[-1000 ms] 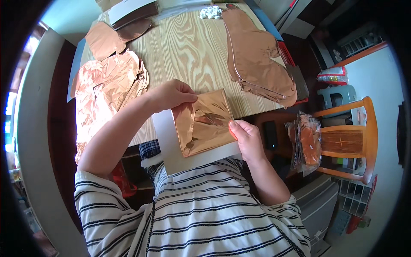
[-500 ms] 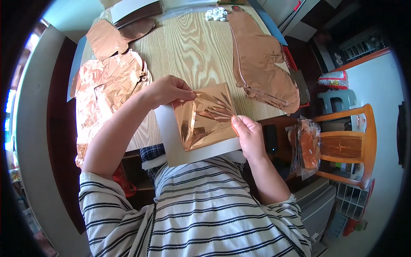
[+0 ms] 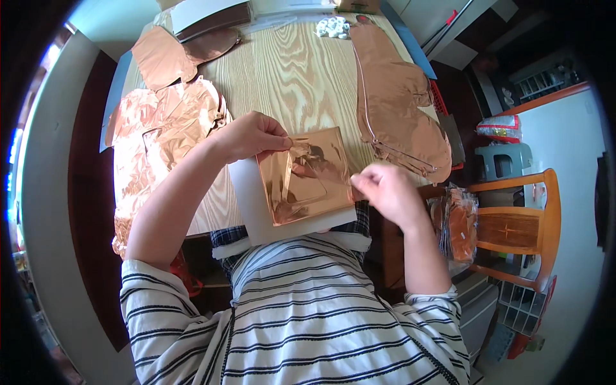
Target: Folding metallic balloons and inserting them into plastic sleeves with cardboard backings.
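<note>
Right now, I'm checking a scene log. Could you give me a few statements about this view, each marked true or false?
1. The left hand pinches the gold foil at its far edge. True.
2. The pale board lies on top of the foil. False: it is underneath.
3. The wooden chair is on the person's right. True.
4. The small white pieces lie at the near edge of the table. False: they are toward the far edge.
5. The right hand is up by the white pieces. False: it is at the foil's right edge.
6. The shirt is striped. True.
</note>
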Demonstrator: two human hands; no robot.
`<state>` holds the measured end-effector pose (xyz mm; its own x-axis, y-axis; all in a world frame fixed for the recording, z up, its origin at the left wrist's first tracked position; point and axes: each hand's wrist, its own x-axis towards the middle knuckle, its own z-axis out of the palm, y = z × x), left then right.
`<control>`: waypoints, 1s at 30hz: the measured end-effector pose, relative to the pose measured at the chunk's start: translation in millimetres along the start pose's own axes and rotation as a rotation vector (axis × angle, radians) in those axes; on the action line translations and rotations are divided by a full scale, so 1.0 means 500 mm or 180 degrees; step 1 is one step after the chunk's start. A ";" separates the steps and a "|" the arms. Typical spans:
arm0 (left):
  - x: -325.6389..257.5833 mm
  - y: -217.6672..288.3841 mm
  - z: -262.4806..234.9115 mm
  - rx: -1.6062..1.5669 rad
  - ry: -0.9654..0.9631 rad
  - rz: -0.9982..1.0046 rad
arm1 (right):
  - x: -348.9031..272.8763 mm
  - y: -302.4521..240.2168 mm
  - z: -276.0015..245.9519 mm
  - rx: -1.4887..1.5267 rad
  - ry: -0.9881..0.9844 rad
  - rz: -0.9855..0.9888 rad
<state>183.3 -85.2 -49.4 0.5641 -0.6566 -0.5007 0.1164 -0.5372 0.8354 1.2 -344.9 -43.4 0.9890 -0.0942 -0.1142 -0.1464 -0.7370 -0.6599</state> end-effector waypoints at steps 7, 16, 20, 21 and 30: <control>-0.008 0.019 -0.003 0.0296 0.0042 0.0210 | 0.190 -0.062 -0.007 -0.0025 0.0203 -0.1473; -0.014 0.032 -0.006 0.0552 0.0200 0.0205 | 0.289 -0.125 0.006 0.0093 -0.2039 -0.0984; -0.014 0.014 -0.012 0.0423 0.0278 0.0217 | 0.297 -0.063 -0.015 0.0494 -0.2041 -0.0938; -0.012 0.014 -0.011 0.0427 0.0262 0.0227 | 0.296 -0.048 -0.017 0.0607 -0.1998 -0.0884; -0.008 0.024 -0.008 0.0445 0.0228 0.0205 | 0.262 -0.035 -0.009 0.1071 -0.1785 -0.0694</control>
<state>185.8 -87.0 -36.4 0.6242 -0.6552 -0.4256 -0.0340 -0.5670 0.8230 133.5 -347.3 -43.5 0.8491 0.4599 -0.2598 -0.0340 -0.4433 -0.8958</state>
